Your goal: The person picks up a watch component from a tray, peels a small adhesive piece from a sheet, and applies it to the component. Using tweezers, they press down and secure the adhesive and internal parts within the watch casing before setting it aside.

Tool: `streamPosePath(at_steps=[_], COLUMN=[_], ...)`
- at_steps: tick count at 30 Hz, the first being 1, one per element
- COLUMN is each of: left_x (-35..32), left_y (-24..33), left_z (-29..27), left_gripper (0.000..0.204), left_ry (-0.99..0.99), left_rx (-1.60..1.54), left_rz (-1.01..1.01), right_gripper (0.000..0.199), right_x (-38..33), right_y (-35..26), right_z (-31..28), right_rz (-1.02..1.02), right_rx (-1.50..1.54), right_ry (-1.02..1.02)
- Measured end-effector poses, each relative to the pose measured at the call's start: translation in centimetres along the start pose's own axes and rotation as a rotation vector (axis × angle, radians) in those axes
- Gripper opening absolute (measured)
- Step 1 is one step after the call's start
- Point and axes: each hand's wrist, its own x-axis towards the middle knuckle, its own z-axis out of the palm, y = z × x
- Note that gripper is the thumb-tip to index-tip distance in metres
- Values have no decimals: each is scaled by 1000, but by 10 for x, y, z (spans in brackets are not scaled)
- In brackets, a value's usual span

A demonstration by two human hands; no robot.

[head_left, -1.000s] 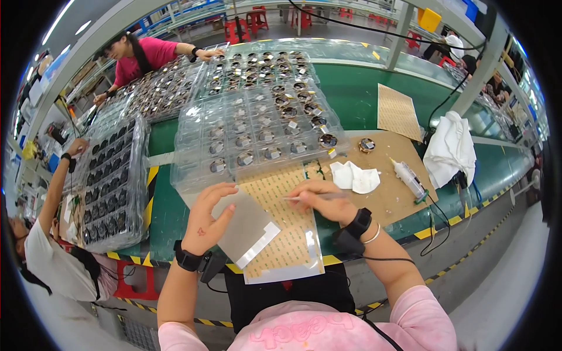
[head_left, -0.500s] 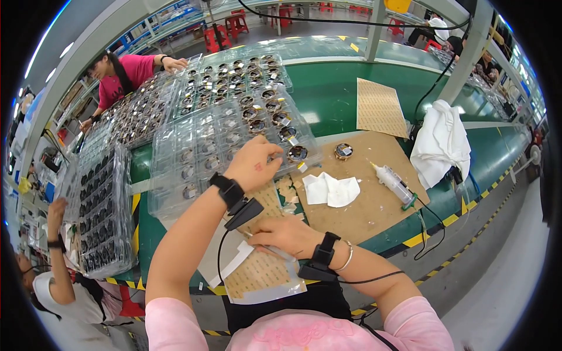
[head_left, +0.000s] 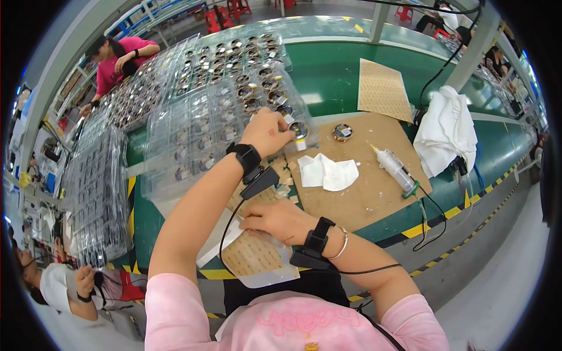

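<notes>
My left hand (head_left: 270, 131) reaches forward to the front right corner of a clear plastic tray (head_left: 193, 140) full of round metal parts. Its fingertips pinch at one round part (head_left: 300, 130) there. My right hand (head_left: 275, 219) lies knuckles up close to my body on a tan label sheet (head_left: 254, 257) in a clear sleeve, fingers curled on the sheet. Both wrists wear black bands with a cable between them. What sits under the fingertips of either hand is hidden.
On the brown board (head_left: 374, 193) lie a crumpled white wipe (head_left: 328, 172), a small glue bottle (head_left: 395, 167) and a loose round part (head_left: 342, 131). A white cloth bundle (head_left: 448, 131) sits right. More trays (head_left: 96, 193) stack left. Two other people work at the left (head_left: 117, 58) (head_left: 58, 284).
My left hand went from the clear sleeve near me forward to the tray's corner. My right hand drew back from the middle of the label sheet toward my body.
</notes>
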Motion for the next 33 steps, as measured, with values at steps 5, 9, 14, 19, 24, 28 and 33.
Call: streamPosePath(at_steps=[5, 9, 14, 19, 24, 28, 33], left_x=[-25, -61, -133, -204, -240, -248, -243], left_y=[-13, -18, -36, -85, -111, -111, -127], left_z=[-9, -38, -79, -77, -68, -65, -48], left_gripper=[26, 23, 21, 23, 28, 34, 44], left_ry=[58, 102, 196, 192, -38, -158, -47], left_rx=[-189, -593, -1251, -1512, -1485, -1350, -1175], left_rz=[-30, -115, -169, -315, -328, -324, -194], right_gripper=[19, 19, 23, 31, 32, 32, 31], right_x=[8, 10, 12, 26, 39, 55, 73], right_y=[-9, -21, -16, -32, -31, -33, -16], right_z=[12, 19, 18, 3, 21, 43, 60], right_rz=[-46, -74, 144, 593, 594, 622, 679], right_rx=[35, 67, 249, 822, 906, 870, 865], right_ry=[15, 108, 273, 425, 461, 435, 454])
